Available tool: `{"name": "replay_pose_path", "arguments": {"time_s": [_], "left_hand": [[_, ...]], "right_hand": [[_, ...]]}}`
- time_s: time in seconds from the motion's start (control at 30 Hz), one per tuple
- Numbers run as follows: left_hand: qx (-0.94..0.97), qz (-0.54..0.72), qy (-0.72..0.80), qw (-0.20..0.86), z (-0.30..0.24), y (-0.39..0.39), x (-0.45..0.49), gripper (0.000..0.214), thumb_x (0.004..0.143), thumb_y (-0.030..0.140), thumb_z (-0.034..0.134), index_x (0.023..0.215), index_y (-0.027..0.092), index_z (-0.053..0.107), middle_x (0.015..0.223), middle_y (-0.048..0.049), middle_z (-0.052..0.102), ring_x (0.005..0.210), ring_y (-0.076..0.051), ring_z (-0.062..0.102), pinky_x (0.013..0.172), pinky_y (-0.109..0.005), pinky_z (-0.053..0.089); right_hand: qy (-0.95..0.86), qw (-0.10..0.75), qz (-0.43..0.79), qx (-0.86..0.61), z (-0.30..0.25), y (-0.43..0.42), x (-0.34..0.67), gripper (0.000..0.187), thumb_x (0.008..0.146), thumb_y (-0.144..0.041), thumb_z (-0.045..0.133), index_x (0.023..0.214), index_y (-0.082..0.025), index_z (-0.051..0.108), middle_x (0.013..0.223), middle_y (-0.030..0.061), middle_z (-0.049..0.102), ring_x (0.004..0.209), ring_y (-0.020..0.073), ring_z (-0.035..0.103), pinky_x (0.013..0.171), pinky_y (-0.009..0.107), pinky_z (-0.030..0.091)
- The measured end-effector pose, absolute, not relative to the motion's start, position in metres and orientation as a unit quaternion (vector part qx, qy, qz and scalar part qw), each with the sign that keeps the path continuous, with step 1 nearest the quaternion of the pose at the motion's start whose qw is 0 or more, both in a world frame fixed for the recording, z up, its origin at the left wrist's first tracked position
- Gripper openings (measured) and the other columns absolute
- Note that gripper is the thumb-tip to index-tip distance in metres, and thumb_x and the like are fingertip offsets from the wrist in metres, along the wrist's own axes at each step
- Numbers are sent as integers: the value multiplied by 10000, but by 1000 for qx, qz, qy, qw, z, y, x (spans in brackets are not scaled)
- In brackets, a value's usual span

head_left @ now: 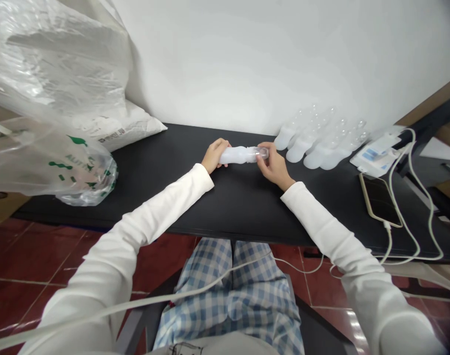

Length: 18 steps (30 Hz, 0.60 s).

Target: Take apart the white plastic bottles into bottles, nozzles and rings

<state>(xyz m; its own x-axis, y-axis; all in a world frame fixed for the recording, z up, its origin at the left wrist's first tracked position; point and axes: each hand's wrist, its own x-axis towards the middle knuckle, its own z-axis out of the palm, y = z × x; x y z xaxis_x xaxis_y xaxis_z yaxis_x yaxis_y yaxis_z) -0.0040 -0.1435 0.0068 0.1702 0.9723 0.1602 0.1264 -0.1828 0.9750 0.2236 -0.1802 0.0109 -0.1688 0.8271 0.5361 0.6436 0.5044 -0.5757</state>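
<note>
Above the black tabletop, my two hands hold a milky-white soft plastic bottle [237, 155] lying sideways. My left hand [214, 155] wraps its rounded white end. My right hand [273, 165] grips the far end, where a clear plastic part [261, 153] shows between my fingers. To the right of my right hand lies a row of several similar white pieces with clear tops [314, 143], their white ends toward me. My right hand is nearest to them, though not touching them.
A black tabletop [154, 197] runs along a white wall [247, 59]. At left are a clear plastic bag [55, 84] and a white sack [136, 125]. At right lie a white-and-blue package [375, 155], a smartphone [380, 199] and white cables [408, 212].
</note>
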Motion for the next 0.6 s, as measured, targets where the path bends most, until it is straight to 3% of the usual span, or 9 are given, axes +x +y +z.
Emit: {"name": "replay_pose_path", "arguments": {"time_s": [0.1,0.2,0.33,0.47,0.6], "left_hand": [[592,440,464,490,12,-143,-7,272,934,437,470,836,194,543,572,25,522,367,-114,514,323,-204,201],[615,456,452,458,11,-145,-7,276,929,403,464,775,191,550,577,23,507,348,-102,469,319,-217,219],[665,464,432,395,5,-148,-8,332,952,446,456,759,198,560,580,23,494,349,-91,414,348,-238,250],[717,476,414,298,4,-149,-11,389,983,493,440,750,205,559,616,1,545,494,-122,496,489,-261,388],[763,485,388,178,6,-153,-14,447,1007,526,386,753,206,567,702,-31,620,643,-161,577,664,-309,463]], "right_hand": [[-782,395,88,-474,12,-180,225,458,896,-617,546,1133,-225,565,724,-7,595,560,143,515,600,290,411],[-772,407,103,-477,12,-178,224,382,868,-594,564,975,-228,552,696,-17,564,548,127,468,590,281,379],[-742,428,171,-487,12,-176,220,339,869,-551,539,790,-248,409,645,-50,464,536,104,365,572,272,329],[-723,427,207,-502,14,-177,215,342,908,-500,479,738,-249,323,632,-63,347,574,109,319,596,273,304],[-729,374,202,-537,18,-178,212,321,941,-415,427,711,-242,286,648,-42,374,635,129,351,637,285,293]]}}
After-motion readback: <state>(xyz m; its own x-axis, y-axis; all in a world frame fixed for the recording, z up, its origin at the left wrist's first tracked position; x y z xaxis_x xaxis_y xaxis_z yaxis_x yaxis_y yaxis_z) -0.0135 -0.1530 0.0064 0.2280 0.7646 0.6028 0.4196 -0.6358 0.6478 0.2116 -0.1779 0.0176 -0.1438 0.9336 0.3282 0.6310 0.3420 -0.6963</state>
